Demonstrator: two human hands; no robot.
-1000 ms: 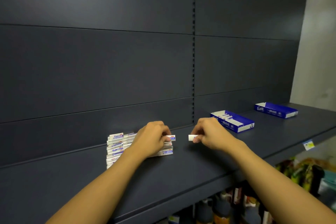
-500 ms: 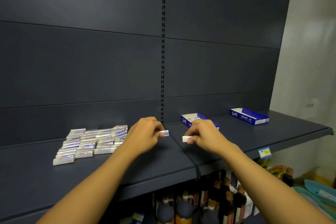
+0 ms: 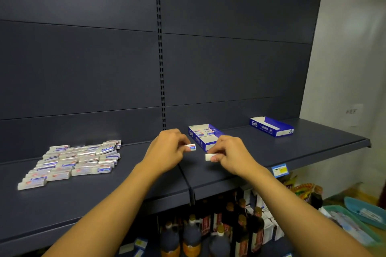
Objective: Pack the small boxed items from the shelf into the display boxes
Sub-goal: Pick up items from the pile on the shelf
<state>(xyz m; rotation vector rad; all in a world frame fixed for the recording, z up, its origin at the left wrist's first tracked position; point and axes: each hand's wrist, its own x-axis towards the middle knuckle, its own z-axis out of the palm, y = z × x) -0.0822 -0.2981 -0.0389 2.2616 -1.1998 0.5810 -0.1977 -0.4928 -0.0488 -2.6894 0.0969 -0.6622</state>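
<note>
Your next move turns on the nearer display box, the partly filled blue one: it sits on the shelf just beyond and between your two hands, a little closer to the right one. Its long axis runs away from you and slightly leftward, and the few small boxes already in it lie crosswise at its far end, leaving the near part bare. Your right hand is closed in a pinch on a small white box, thumb and fingertips holding its right end so that it points left, roughly level; this box hangs just short of the display box's near front corner, so I judge it needs only a short push forward and a little lift over the low wall. Your left hand is likewise curled round a second small box, the printed end poking out to the right, close beside the display box's left wall. Both items already lie crosswise to the box, which suits the rows inside. The loose stock lies in flat rows well off to your left on the same shelf. A second display box stands further right, well apart; I cannot tell whether it holds anything.
</note>
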